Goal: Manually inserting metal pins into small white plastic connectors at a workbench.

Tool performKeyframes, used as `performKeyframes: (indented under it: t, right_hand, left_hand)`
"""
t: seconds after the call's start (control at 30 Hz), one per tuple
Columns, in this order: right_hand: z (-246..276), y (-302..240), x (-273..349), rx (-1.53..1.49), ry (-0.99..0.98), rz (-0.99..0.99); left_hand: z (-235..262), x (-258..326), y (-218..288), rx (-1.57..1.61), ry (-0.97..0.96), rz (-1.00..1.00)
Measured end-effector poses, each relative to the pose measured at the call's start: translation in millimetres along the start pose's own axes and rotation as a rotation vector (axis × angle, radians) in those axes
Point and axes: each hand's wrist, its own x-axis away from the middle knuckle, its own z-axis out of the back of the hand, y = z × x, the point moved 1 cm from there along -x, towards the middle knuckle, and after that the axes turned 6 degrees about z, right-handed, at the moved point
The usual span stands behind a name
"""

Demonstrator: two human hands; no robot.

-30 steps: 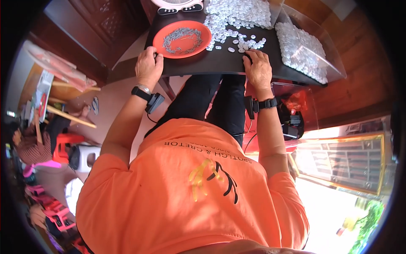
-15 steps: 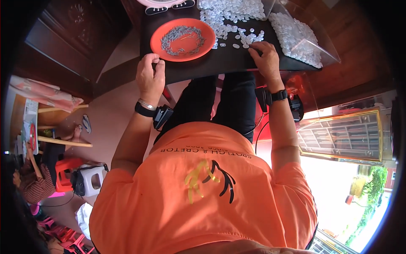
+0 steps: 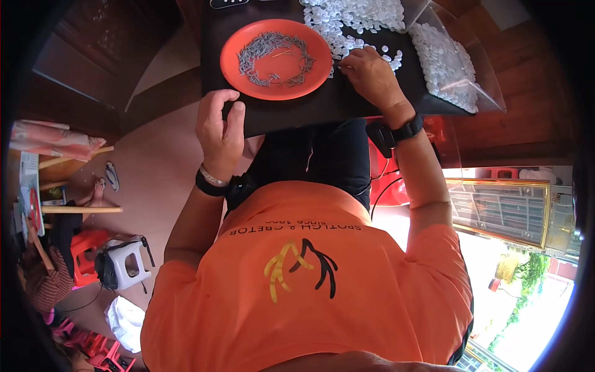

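An orange plate (image 3: 285,92) on the dark table carries a loose ring of thin grey pieces, like small pins or screws (image 3: 263,44). At the plate's near left edge is my left hand (image 3: 220,130), thumb and index finger apart, nothing visible between them. My right hand (image 3: 370,73) is just right of the plate, beside scattered small white oval pieces (image 3: 393,59). Its fingers are bent and drawn together at the tips; whatever they pinch is too small to make out. Farther back lies a heap of the same white pieces (image 3: 356,15).
A clear-walled container (image 3: 489,87) stands at the table's right, with a mass of white pieces (image 3: 447,65) by it. The dark table (image 3: 273,115) ends just before my lap. Stools (image 3: 127,263) stand on the floor to the left, near another person's foot (image 3: 98,193).
My right hand has moved left over the white pieces toward the plate, its fingers drawn together. My left thumb and index finger have parted. The view has shifted slightly.
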Motion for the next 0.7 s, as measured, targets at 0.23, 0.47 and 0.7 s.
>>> performKeyframes:
  t: [0.23, 0.47, 0.7]
  right_hand:
    - [34.7, -20.9, -5.5, -0.274, 0.194, -0.124]
    - [49.0, -97.5, -18.7, -0.767, 0.321, 0.182]
    - [35.8, -90.3, -18.3, -0.73, 0.428, 0.113]
  left_hand:
    - [9.8, -9.0, 21.5, 0.328, -0.028, 0.045]
    - [-13.4, -28.1, 51.0, 0.622, -0.674, 0.396]
    - [-28.2, -31.6, 42.9, 0.856, -0.774, 0.625]
